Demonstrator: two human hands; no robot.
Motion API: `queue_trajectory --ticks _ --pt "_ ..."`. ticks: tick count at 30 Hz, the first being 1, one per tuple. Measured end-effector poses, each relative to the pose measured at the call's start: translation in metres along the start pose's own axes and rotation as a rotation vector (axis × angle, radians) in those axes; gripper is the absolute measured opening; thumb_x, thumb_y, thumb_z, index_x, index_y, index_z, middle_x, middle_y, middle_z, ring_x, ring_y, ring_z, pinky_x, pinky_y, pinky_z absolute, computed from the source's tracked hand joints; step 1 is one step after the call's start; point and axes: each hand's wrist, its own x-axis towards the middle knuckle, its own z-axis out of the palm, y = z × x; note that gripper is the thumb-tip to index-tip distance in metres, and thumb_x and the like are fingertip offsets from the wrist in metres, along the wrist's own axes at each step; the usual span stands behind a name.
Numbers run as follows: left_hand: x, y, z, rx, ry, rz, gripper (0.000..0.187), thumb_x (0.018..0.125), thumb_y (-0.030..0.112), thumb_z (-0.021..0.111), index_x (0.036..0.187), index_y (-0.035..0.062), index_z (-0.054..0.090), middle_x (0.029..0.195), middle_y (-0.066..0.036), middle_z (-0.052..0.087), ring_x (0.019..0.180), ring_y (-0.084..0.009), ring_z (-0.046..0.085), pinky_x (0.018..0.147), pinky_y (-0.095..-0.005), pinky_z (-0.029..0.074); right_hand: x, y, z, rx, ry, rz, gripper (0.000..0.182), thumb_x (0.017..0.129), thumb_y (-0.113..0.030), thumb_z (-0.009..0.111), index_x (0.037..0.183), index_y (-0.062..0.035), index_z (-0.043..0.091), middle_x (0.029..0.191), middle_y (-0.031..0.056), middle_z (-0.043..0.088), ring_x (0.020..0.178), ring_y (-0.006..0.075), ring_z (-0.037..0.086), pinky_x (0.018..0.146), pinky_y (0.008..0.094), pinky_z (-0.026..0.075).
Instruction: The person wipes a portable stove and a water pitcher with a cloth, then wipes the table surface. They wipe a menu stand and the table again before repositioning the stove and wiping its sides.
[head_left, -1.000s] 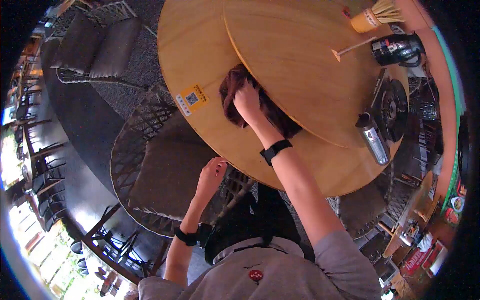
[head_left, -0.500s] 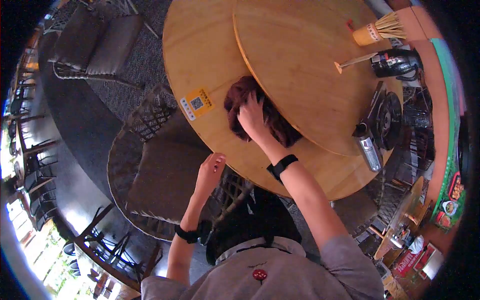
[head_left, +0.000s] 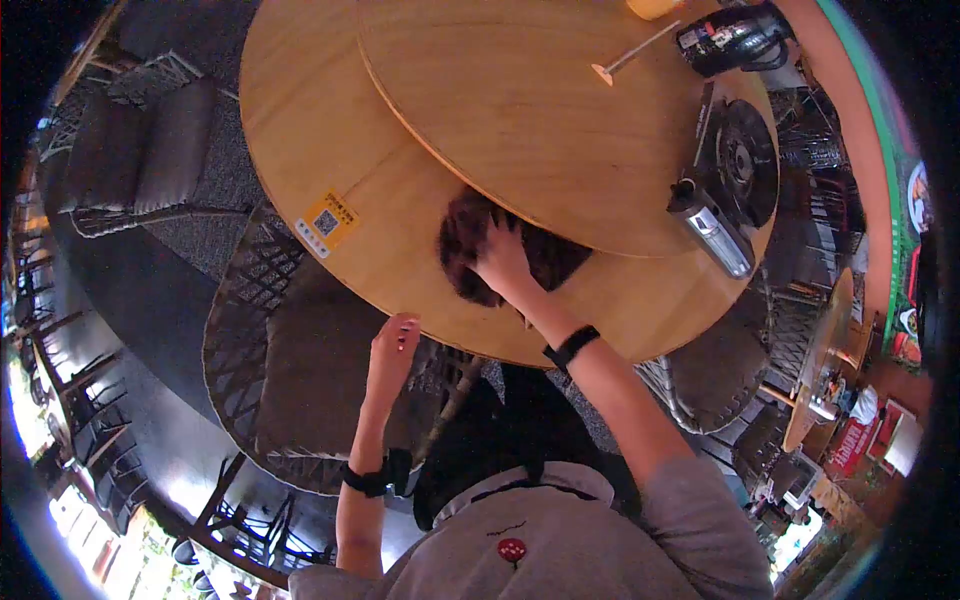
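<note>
A dark brown cloth lies bunched on the round wooden table, against the rim of the raised wooden turntable. On top of it presses my right hand, with the fingers bent into the folds; part of the cloth spreads out to the right of the hand. My left hand is at the table's near edge, over the chair side, loosely curled with gaps between the fingers, and I see nothing in it. Both wrists wear black bands.
A yellow QR-code card lies on the table's left. On the right are a silver-and-black canister, a black portable stove, a black kettle and a small wooden stand. A cushioned wicker chair stands close by.
The view has shifted, so the table sits further left and higher. My right hand stays on the cloth, which has moved along the table toward the right. My left hand stays near the edge.
</note>
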Motion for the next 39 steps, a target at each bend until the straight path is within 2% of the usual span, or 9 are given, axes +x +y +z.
queue_trajectory --ticks 5,8,14,17,20,26,32,35,39 --pt "-0.002 0.032 0.023 0.069 -0.039 0.072 0.016 0.084 0.013 0.051 0.099 0.0058 0.054 0.085 -0.012 0.06 0.074 -0.0204 0.059 0.061 -0.0289 0.046 -0.068 0.039 -0.013 -0.064 -0.051 0.081 0.065 0.066 -0.041 0.063 0.119 -0.0064 0.047 0.121 0.0216 0.04 0.118 0.0406 0.029 0.096 0.0609 0.018" --pt "-0.01 0.045 0.037 0.122 -0.069 0.093 0.015 0.084 0.012 0.051 0.098 0.0059 0.053 0.084 -0.012 0.06 0.074 -0.021 0.06 0.061 -0.0293 0.046 -0.104 0.065 -0.031 -0.222 -0.195 0.164 0.057 0.077 -0.047 0.05 0.125 -0.0181 0.041 0.124 0.0206 0.04 0.117 0.0408 0.034 0.096 0.0605 0.021" --pt "-0.03 0.053 0.07 0.163 -0.125 0.099 0.013 0.084 0.012 0.051 0.095 0.0045 0.052 0.083 -0.013 0.059 0.072 -0.0227 0.06 0.061 -0.0293 0.046 -0.204 0.149 -0.009 -0.276 0.062 0.367 0.054 0.067 -0.027 0.063 0.115 -0.0079 0.049 0.123 0.02 0.037 0.116 0.0401 0.032 0.097 0.0605 0.017" --pt "-0.039 0.051 0.092 0.217 -0.123 0.175 0.014 0.084 0.013 0.051 0.094 0.0041 0.052 0.083 -0.013 0.059 0.071 -0.0234 0.06 0.061 -0.0298 0.046 -0.249 0.169 -0.021 -0.265 -0.002 0.59 0.05 0.069 -0.022 0.061 0.114 -0.0044 0.049 0.123 0.0214 0.036 0.113 0.0399 0.035 0.096 0.057 0.024" --pt "-0.045 0.053 0.114 0.192 -0.2 0.112 0.014 0.084 0.014 0.051 0.094 0.004 0.053 0.083 -0.013 0.059 0.071 -0.0238 0.059 0.061 -0.0303 0.047 -0.305 0.201 0.008 -0.297 0.248 0.642 0.039 0.074 -0.024 0.06 0.108 -0.0046 0.055 0.126 0.0239 0.036 0.118 0.0425 0.032 0.096 0.0518 0.029" --pt "-0.056 0.078 0.165 0.166 -0.234 0.214 0.016 0.084 0.015 0.051 0.094 0.0033 0.053 0.081 -0.013 0.059 0.071 -0.0243 0.059 0.062 -0.0315 0.047 -0.387 0.229 -0.004 -0.063 0.106 0.758 0.045 0.071 -0.015 0.061 0.112 -0.0019 0.049 0.129 0.0269 0.032 0.117 0.045 0.032 0.093 0.0483 0.033" --pt "-0.073 0.069 0.218 0.316 -0.24 0.417 0.022 0.08 0.02 0.058 0.093 0.0035 0.055 0.078 -0.012 0.059 0.069 -0.025 0.059 0.063 -0.0332 0.047 -0.447 0.258 -0.04 0.636 0.329 0.81 0.041 0.073 -0.004 0.058 0.112 -0.0014 0.048 0.111 0.0148 0.052 0.097 0.0261 0.053 0.085 0.0318 0.04" --pt "-0.082 0.049 0.241 0.522 -0.633 -0.161 0.036 0.076 0.024 0.063 0.102 0.0027 0.051 0.081 -0.011 0.059 0.072 -0.0241 0.06 0.065 -0.0356 0.048 -0.469 0.266 -0.04 0.971 0.508 0.903 0.038 0.076 -0.006 0.056 0.113 -0.0008 0.047 0.106 0.0083 0.054 0.096 0.0178 0.05 0.085 0.0279 0.038" --pt "-0.089 0.002 0.263 0.108 -0.71 -0.641 0.057 0.073 0.025 0.067 0.116 0.0005 0.039 0.089 -0.011 0.059 0.08 -0.0207 0.06 0.068 -0.0338 0.048 -0.48 0.268 -0.044 1.075 0.542 0.969 0.038 0.077 -0.01 0.054 0.114 -0.0004 0.046 0.106 0.0084 0.054 0.098 0.0203 0.049 0.087 0.0302 0.037"
